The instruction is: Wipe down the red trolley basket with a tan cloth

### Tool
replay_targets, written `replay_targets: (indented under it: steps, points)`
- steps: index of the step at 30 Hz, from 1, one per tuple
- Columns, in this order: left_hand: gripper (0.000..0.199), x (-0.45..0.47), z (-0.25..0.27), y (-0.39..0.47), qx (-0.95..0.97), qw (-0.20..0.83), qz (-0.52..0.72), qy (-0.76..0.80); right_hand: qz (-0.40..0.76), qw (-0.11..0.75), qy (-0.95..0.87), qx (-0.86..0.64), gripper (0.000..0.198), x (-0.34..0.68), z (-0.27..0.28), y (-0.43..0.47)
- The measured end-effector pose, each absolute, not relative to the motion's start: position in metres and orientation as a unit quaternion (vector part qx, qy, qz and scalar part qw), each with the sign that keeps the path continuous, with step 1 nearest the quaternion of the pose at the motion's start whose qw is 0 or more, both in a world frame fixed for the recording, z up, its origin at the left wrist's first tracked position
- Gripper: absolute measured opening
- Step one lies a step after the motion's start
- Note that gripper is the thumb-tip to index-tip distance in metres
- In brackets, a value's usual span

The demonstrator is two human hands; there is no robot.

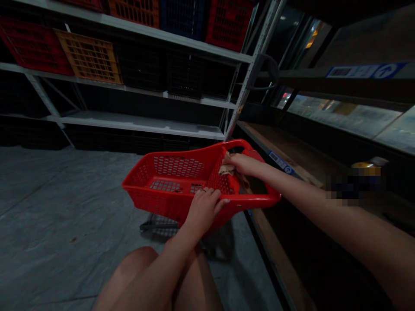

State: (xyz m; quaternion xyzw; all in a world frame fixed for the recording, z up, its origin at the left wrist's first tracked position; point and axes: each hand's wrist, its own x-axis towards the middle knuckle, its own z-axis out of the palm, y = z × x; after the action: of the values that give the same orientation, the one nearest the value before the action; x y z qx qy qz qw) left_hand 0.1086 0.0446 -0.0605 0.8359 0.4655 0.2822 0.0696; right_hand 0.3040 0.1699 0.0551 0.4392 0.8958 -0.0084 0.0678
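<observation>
A red plastic shopping cart [168, 203] with perforated walls stands before me, its basket stretching to the left. My left hand [205, 205] holds its near rim, fingers curled over the edge and thumb along the outside. Across the basket, my right hand [238, 163] is closed around a crumpled tan cloth [227, 167]. The cloth lies against the upper part of the perforated red flap [223, 183] at the handle end. My right fingertips are partly hidden by the cloth.
A white metal shelving unit [145, 123] with red, blue, dark and yellow crates [90, 56] is behind the cart. On my right runs a wooden shelf rack [275, 259] with blue-and-white labels [281, 162]. A blurred-out item rests on it. Grey floor [58, 224] extends left.
</observation>
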Motion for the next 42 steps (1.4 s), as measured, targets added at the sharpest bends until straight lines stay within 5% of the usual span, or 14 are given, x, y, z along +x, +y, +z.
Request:
replay_targets:
  steps: [9, 18, 28, 33, 42]
  points:
    - [0.032, 0.114, -0.065, 0.042, 0.824, 0.031, 0.285, 0.489, 0.116, 0.045, 0.800, 0.587, 0.026, 0.281, 0.056, 0.223]
    - [0.038, 0.113, -0.058, 0.041, 0.831, 0.032, 0.266, 0.488, 0.043, 0.138, 0.887, 0.439, 0.032, 0.281, 0.067, 0.117]
    - [0.038, 0.110, -0.055, 0.039, 0.833, 0.049, 0.280, 0.476, 0.124, -0.155, 0.811, 0.550, 0.040, 0.329, 0.049, -0.029]
    - [0.028, 0.105, -0.056, 0.039, 0.839, 0.044, 0.273, 0.468, 0.167, -0.175, 0.798, 0.551, 0.053, 0.270, 0.003, -0.034]
    - [0.032, 0.096, -0.055, 0.048, 0.839, 0.043, 0.248, 0.483, 0.176, -0.205, 0.812, 0.517, 0.037, 0.270, -0.020, -0.005]
